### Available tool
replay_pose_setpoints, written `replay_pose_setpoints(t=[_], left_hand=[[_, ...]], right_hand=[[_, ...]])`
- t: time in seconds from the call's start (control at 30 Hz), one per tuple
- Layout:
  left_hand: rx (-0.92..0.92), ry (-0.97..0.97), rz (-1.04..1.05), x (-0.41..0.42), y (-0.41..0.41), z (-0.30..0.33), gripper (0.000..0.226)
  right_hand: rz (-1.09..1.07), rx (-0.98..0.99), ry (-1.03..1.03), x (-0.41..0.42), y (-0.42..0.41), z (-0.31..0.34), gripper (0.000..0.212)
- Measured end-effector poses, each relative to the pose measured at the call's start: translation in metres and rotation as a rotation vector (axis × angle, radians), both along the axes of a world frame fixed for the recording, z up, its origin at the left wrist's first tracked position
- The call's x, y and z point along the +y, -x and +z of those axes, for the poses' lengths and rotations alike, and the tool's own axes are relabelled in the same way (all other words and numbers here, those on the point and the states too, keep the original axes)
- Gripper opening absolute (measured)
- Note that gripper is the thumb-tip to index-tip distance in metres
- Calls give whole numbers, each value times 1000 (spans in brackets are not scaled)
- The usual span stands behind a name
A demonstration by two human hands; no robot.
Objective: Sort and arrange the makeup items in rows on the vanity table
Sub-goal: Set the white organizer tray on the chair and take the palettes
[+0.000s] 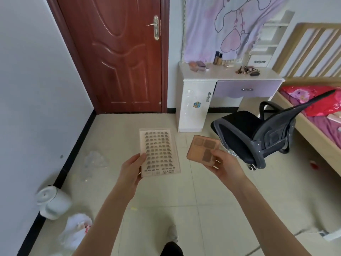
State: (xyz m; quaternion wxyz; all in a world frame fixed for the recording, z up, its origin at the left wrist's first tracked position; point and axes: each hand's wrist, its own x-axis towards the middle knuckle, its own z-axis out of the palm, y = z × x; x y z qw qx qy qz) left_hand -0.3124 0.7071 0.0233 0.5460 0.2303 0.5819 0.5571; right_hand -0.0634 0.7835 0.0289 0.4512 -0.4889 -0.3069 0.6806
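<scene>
My left hand [131,168] grips the lower left edge of a flat pink card of false eyelashes [159,152], held up over the floor. My right hand [224,166] holds a peach eyeshadow palette [203,150] with brown pans, thumb on its face. The white and lilac vanity table [208,75] stands further off by the wall. On its top lie compacts [198,65] at the left, upright bottles [218,58] at the back, and a heap of brushes and pencils [248,70] at the right.
A black office chair [256,133] stands tipped between me and the vanity. A bed [317,111] with red bedding runs along the right. A brown door [120,52] is shut at the back. A white bin [52,201] and plastic bags [76,231] lie by the left wall.
</scene>
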Motion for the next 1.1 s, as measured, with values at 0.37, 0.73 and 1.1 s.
replay_pose_setpoints(t=[0.37, 0.73, 1.1], left_hand=[[32, 21, -74, 250, 16, 17, 19], [2, 72, -142, 486, 37, -14, 19], [19, 124, -227, 734, 59, -13, 17]], right_hand=[[-62, 17, -4, 232, 13, 8, 17], [-168, 9, 34, 450, 31, -20, 16], [-302, 32, 108, 653, 49, -28, 11]])
